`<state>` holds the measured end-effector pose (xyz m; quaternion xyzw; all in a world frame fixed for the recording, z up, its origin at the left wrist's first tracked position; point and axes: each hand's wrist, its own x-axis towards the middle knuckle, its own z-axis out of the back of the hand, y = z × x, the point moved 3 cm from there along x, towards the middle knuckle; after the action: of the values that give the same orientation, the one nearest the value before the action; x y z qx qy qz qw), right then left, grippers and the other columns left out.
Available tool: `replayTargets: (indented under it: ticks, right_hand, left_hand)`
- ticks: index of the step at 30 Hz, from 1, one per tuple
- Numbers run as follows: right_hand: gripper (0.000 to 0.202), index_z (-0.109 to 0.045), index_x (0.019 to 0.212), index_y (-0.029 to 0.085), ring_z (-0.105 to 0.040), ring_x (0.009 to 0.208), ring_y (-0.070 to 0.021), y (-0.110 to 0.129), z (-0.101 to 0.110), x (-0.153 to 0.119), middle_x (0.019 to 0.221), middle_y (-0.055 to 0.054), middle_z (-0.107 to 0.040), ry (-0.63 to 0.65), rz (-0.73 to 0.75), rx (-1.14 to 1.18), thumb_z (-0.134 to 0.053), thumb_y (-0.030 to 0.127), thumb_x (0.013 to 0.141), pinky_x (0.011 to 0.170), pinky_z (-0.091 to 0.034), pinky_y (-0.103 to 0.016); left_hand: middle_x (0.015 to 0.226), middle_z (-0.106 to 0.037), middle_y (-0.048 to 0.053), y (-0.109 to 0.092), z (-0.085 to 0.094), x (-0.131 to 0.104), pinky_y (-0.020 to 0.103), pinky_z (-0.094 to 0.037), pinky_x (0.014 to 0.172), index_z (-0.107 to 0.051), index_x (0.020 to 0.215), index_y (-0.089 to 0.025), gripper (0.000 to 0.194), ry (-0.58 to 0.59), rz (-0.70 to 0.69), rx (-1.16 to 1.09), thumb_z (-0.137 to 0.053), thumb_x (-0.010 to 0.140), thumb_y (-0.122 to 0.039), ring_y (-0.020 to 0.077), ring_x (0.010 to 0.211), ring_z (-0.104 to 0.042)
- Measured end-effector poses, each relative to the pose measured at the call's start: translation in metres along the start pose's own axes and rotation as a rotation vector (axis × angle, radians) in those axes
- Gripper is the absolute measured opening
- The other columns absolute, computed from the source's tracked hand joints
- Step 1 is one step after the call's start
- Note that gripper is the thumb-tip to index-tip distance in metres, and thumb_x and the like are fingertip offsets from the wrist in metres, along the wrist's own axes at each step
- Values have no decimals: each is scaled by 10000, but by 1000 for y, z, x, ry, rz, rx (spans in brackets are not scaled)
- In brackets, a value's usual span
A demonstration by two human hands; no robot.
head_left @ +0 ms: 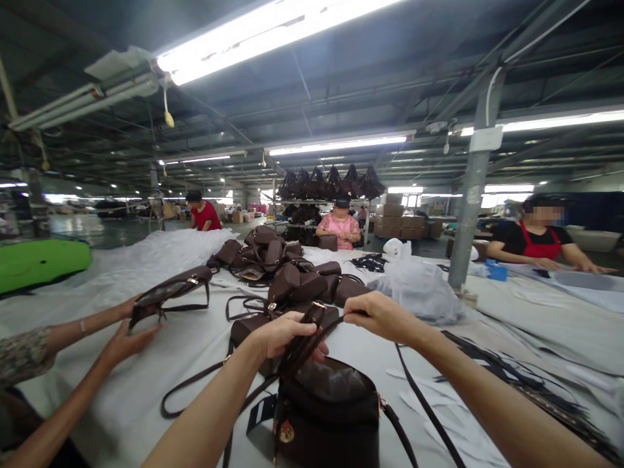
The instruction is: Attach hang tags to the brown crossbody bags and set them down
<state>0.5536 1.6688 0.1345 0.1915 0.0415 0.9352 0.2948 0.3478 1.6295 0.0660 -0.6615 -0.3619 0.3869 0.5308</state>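
Note:
A dark brown handbag (336, 426) stands in front of me on the white-covered table, its top open with clear plastic showing inside. A gold-coloured round charm (286, 431) hangs at its left side. My left hand (285, 335) is closed around a brown strap (303, 344) above the bag's left edge; a gold buckle (319, 305) shows just above the fingers. Pinched in my right hand (373, 314) is part of a thin brown strap that runs across to my left hand. A black-and-white tag (260, 413) lies beside the bag.
Several brown bags (297, 283) are piled ahead. At left, a co-worker's hands (121, 341) hold another bag (170, 292). A clear plastic sack (419, 286) and a grey post (470, 195) stand to the right, with black straps (517, 377) nearer me. Other people work around the tables.

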Motion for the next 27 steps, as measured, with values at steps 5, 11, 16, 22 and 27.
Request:
replayTargets:
  ticks: [5, 11, 16, 22, 27]
  right_hand:
    - [160, -706, 816, 223, -654, 753, -185, 28, -1, 16, 816, -44, -744, -3, -24, -281, -557, 255, 865, 586, -323, -247]
    - [157, -690, 840, 207, -669, 749, -219, 42, -15, 27, 851, -87, -746, 17, -42, -386, -554, 274, 884, 582, -330, -259]
    - [158, -677, 803, 236, -652, 728, -186, 6, 2, 21, 768, -23, -726, 10, -40, -347, -597, 353, 873, 564, -306, -249]
    - [244, -657, 874, 206, -662, 764, -197, -23, 3, 2, 818, -56, -726, -168, -145, -304, -451, 312, 951, 631, -379, -264]
    - [231, -651, 953, 197, -677, 789, -197, 32, -54, 17, 909, -68, -723, -46, -6, -325, -421, 216, 959, 608, -388, -258]
  left_hand:
    - [796, -719, 164, 2, -12, 11, 327, -520, 637, -627, 865, -95, 346, 0, 39, -70, -745, 720, -387, 260, 712, -711]
    - [560, -531, -19, 8, -10, 11, 195, -349, 424, -604, 835, -94, 393, 28, 58, -215, -704, 774, -469, 49, 379, -409]
    - [496, -342, -102, 6, -1, -3, 164, -178, 400, -542, 723, -133, 399, 40, 44, -170, -772, 721, -459, 6, 377, -223]
    - [506, -343, -114, 9, 9, 0, 169, -193, 416, -409, 637, -178, 541, -131, -193, -297, -863, 580, -466, 4, 405, -224]
    - [488, -362, -120, 19, -8, 22, 176, -196, 410, -462, 706, -177, 524, -231, -252, -386, -866, 564, -478, 12, 390, -228]
